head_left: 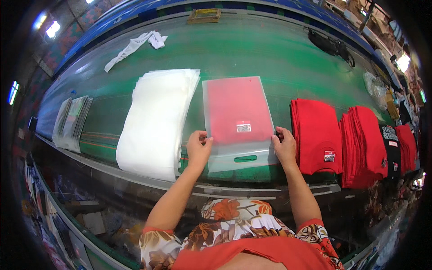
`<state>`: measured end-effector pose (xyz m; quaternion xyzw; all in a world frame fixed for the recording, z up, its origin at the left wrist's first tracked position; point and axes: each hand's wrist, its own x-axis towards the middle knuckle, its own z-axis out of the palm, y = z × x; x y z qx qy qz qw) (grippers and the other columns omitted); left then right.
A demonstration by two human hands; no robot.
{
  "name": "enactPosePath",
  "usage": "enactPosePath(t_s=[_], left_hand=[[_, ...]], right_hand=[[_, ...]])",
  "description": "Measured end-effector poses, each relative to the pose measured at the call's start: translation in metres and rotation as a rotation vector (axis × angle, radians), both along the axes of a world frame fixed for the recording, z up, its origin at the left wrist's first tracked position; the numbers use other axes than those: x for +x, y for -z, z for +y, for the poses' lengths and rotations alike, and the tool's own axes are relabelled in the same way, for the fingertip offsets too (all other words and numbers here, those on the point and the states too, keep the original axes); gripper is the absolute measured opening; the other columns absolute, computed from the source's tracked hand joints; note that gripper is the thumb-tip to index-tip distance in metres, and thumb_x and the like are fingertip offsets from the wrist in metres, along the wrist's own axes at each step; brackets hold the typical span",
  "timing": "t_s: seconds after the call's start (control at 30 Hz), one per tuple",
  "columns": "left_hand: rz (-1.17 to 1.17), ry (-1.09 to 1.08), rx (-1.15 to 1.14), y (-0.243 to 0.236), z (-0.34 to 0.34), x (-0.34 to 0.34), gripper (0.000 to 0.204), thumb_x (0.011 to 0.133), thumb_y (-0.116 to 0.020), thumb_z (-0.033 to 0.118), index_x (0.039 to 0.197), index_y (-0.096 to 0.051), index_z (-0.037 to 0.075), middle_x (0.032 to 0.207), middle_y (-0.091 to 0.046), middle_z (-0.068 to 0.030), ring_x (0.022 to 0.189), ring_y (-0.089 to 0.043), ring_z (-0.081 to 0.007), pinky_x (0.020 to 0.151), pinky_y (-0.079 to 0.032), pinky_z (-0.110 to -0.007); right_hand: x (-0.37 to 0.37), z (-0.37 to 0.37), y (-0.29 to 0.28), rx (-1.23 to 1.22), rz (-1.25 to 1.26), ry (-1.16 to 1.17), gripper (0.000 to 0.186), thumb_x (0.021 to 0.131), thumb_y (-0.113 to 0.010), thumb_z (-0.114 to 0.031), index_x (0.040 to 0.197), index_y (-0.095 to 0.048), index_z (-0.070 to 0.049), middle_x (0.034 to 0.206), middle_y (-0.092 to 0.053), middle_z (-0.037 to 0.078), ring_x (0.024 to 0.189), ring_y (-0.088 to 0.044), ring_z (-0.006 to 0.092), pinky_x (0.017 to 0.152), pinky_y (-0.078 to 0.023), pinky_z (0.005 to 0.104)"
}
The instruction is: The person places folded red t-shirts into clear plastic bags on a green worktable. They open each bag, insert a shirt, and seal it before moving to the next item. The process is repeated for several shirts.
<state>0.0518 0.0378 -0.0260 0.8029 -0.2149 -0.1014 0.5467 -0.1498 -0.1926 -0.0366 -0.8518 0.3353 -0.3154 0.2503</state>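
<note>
In front of me on the green table lies a frosted plastic bag (216, 155) with a cut-out handle slot at its near end. Inside it is a folded red shirt (236, 105) with a small red and white label. My left hand (199, 148) pinches the bag's left edge, near the shirt's lower corner. On the opposite edge, my right hand (285, 146) has its thumb and fingers closed on the plastic. The bag lies flat, its slot end toward me.
Left of the bag stands a tall stack of white plastic bags (157, 117), with clear packets (72, 123) farther left. To the right are folded red shirts (315, 135), more red stacks (363, 144) and a black shirt (390, 146). A white cloth (137, 47), a wooden frame (204, 16) and a black bag (330, 46) lie farther back.
</note>
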Motion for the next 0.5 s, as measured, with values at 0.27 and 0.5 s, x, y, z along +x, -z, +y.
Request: enactPosePath(t_s=[0.27, 0.5], left_hand=[[0.442, 0.101, 0.150, -0.020, -0.014, 0.025, 0.045, 0.077, -0.080, 0.012, 0.114, -0.061, -0.004, 0.078, -0.065, -0.0047, 0.064, -0.058, -0.0124, 0.059, -0.048, -0.028], [0.542, 0.020, 0.144, -0.025, -0.012, 0.022, 0.037, 0.078, -0.078, 0.010, 0.108, -0.064, -0.007, 0.084, -0.069, -0.0111, 0.072, -0.065, -0.0175, 0.063, -0.052, -0.031]], right_hand=[[-0.011, -0.021, 0.000, 0.569, 0.033, -0.157, 0.065, 0.080, -0.077, -0.011, 0.137, -0.048, 0.002, 0.090, -0.068, 0.011, 0.077, -0.065, 0.0176, 0.069, -0.052, 0.0321], [-0.013, -0.010, -0.009, 0.656, 0.016, -0.136, 0.068, 0.085, -0.074, -0.009, 0.142, -0.040, 0.006, 0.084, -0.064, 0.005, 0.071, -0.058, 0.0095, 0.059, -0.046, 0.0229]])
